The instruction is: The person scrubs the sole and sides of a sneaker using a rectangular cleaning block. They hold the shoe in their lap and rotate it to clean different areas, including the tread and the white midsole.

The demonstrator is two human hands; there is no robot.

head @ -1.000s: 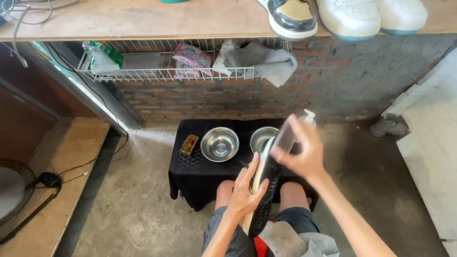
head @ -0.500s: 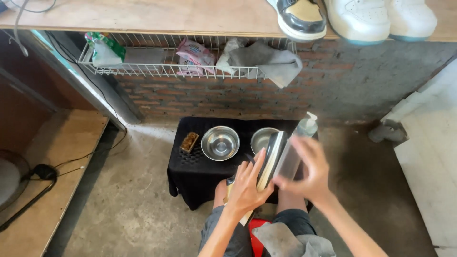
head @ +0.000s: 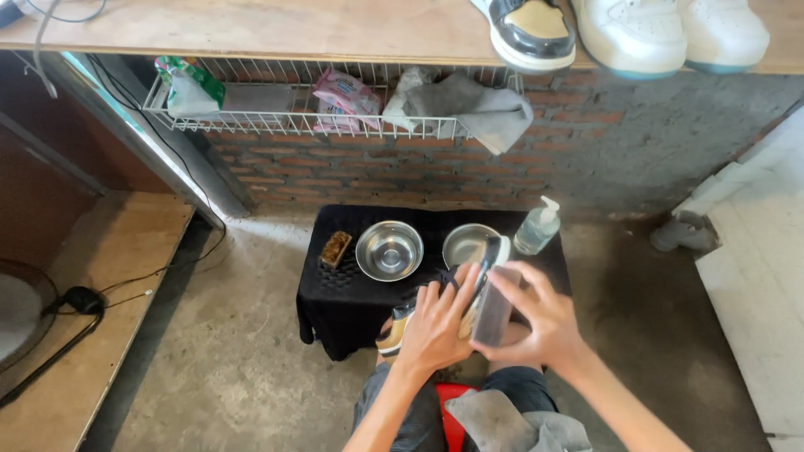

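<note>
My left hand [head: 435,328] grips a black and white sneaker [head: 484,258], held on its edge above my knees, its tan toe [head: 392,333] pointing toward me. My right hand [head: 543,322] presses a flat dark grey block [head: 493,311], maybe a brush, against the shoe's right side. Just beyond the hands stands a low stool draped in black cloth [head: 335,311]. On it are two steel bowls [head: 389,249] [head: 463,241], a brown brush [head: 336,248] and a clear pump bottle [head: 536,228].
A wire basket [head: 251,124] with packets and a grey rag [head: 481,107] hangs under a wooden shelf [head: 293,29] that carries several sneakers [head: 532,29]. A brick wall [head: 611,159] stands behind. A grey cloth [head: 502,423] lies on my lap. Wooden platform [head: 100,276] and a cable at left.
My right hand came down from the shoe's upper end to its right side with the grey block. The left hand keeps its hold on the shoe.
</note>
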